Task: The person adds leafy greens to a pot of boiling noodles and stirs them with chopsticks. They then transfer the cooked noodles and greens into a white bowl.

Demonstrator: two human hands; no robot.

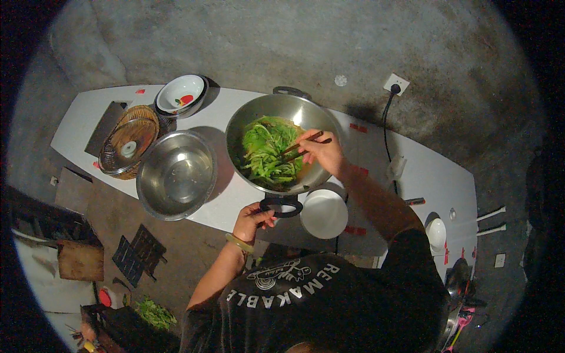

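A wide steel wok (pixel 324 119) stands on the white counter and holds a heap of leafy greens (pixel 269 145). My right hand (pixel 322 152) grips a pair of dark chopsticks (pixel 304 144) over the wok, their tips down in the greens. With my left hand (pixel 256 220) I hold the black loop handle (pixel 288 214) on the wok's near side. Close to that handle is a white bowl (pixel 324 214). Left of the wok, a large steel basin (pixel 176 176) sits near the counter's front edge, with what looks like a little clear liquid at its bottom.
Beyond the basin are a wicker basket (pixel 141 112) with a glass lid (pixel 128 148) and stacked enamel bowls (pixel 181 95). A black power cord (pixel 386 123) runs from the wall socket (pixel 397 84) across the counter (pixel 220 106). A small white bowl (pixel 436 236) stands far right. Greens (pixel 154 313) lie lower left.
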